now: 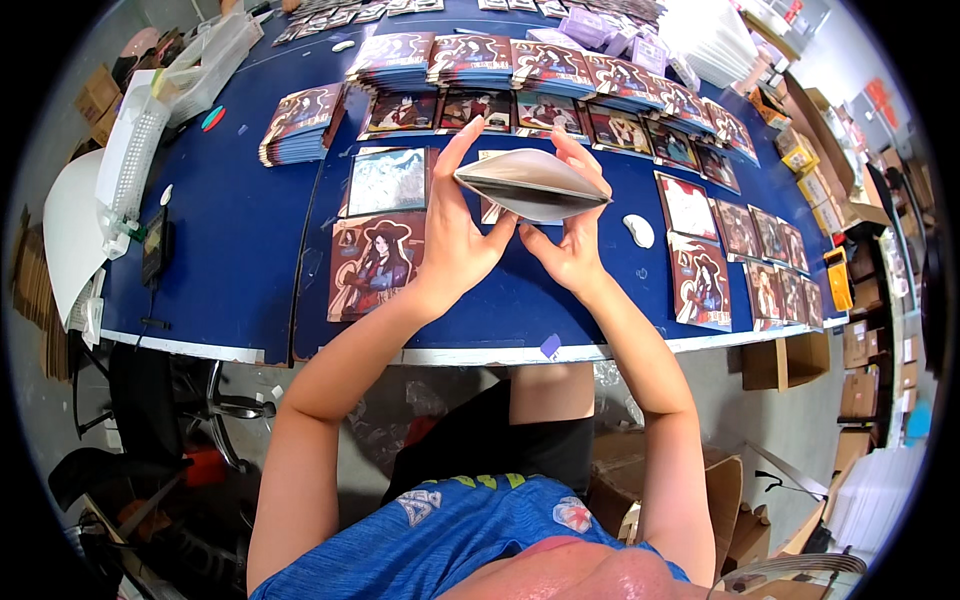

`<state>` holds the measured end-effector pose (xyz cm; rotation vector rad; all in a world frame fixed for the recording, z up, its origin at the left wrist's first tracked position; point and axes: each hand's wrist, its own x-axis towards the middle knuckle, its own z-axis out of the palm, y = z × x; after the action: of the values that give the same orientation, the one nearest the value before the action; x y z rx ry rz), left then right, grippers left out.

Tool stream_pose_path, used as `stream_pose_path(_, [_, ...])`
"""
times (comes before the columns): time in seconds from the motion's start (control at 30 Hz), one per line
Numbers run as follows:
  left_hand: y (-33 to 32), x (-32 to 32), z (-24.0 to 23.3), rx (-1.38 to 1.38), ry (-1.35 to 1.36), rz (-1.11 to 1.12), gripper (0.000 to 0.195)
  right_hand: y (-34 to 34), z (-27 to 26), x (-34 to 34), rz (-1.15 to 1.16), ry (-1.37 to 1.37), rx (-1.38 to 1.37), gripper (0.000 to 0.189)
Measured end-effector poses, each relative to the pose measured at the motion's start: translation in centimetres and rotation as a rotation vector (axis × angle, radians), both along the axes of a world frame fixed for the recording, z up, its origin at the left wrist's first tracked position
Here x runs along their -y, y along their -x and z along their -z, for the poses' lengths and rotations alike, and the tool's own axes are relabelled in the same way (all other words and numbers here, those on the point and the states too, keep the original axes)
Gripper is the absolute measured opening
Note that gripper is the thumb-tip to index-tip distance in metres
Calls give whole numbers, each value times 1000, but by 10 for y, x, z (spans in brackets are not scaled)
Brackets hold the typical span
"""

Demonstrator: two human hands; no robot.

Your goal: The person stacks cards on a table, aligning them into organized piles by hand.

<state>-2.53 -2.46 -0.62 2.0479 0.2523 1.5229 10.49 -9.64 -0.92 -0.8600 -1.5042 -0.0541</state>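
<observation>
Between my left hand (457,236) and my right hand (576,244) is a flat pale sleeve (536,166), pressed at its two side edges. Its mouth gapes toward me, and the inside looks dark, with the contents not discernible. Below it, a card or packet on the table is mostly covered. Left of my left hand lies a printed packet (375,262) with a hatted figure, and above that a silvery, clear-wrapped card (388,180). A white rounded object (638,231) rests to the right of my right hand.
Stacks of printed packets (470,60) line the back of the blue table (232,285), with picture cards (476,111) before them. Another stack (300,124) stands left. More packets (701,281) and small cards (765,292) lie right. White plastic baskets (139,135) edge the left side.
</observation>
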Motion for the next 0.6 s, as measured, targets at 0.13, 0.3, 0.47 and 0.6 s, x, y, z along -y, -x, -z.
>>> stream_pose_path(0.13, [1,2,-1,-32,33,0,84,1,0,1,-21,30,-20,81])
stream_pose_path(0.3, [4,3,-4,-93,8,-37,85,1,5,1,-9,84,-81,80])
stream_pose_path(0.47, [7,6,10,-332,210,-33,54,-6,1,2,-23,332,-437,52])
stream_pose_path(0.6, [2,8,11,-378,731,400,33,-43,6,-2,110,600,-659,27])
